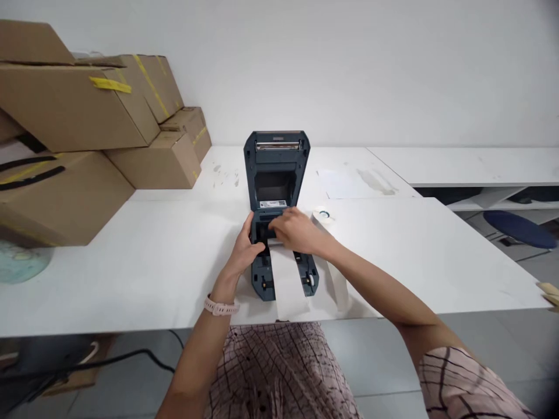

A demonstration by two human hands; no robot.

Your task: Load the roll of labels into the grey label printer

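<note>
Printer (pixel 266 214) sat on bench (pixel 152 279), lid (pixel 279 164) up, paper (pixel 288 280) running out toward 6 o'clock. Left hand (pixel 240 253) was spread, not gripping, at printer's 9 o'clock side. Right hand (pixel 296 230) curled over its inside; couldn't tell if gripping paper. Roll (pixel 318 215) sat at 3 o'clock, boxes (pixel 65 107) at 10.
</note>
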